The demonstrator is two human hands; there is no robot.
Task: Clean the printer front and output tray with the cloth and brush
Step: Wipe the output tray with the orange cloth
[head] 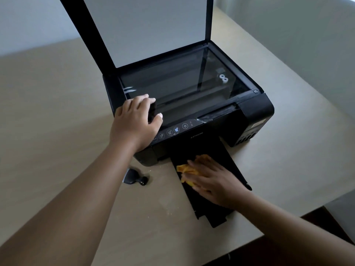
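A black printer (255, 112) sits on a beige table, its scanner lid (146, 29) raised upright. Its black output tray (230, 166) is pulled out toward me. My right hand (213, 181) lies flat on the tray, pressing a crumpled orange cloth (184, 168) against it. My left hand (134, 121) rests on the printer's front left corner, fingers curled over the edge by the scanner glass. A small black brush (134, 176) lies on the table left of the tray, with neither hand touching it.
The beige table (57, 116) stretches left and behind the printer. Its edge runs at the lower right, with dark floor (317, 219) beyond. Small crumbs of debris (169, 212) speckle the table left of the tray.
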